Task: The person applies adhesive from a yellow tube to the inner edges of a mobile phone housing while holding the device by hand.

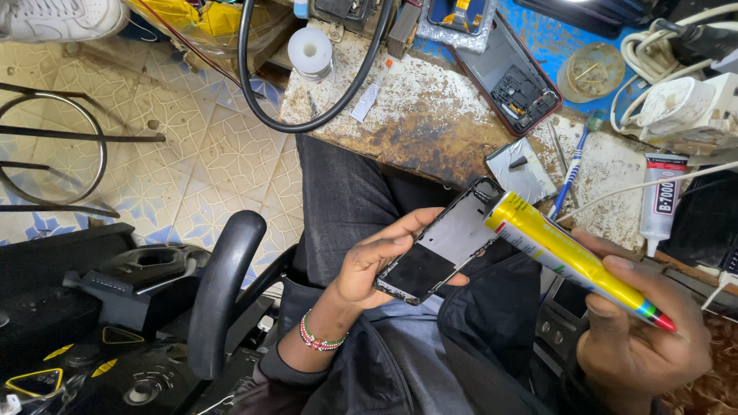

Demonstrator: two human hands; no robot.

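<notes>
Phone frame (442, 250), stripped and dark, lay gripped in the left hand (369, 265) over the person's lap, just below the stained surface (415, 115). At its two o'clock corner rested the nozzle end of a yellow glue tube (569, 257), clasped by the right hand (642, 338). A white glue tube (659, 201) stood at three o'clock, a blue toothbrush (573, 165) nearer.
</notes>
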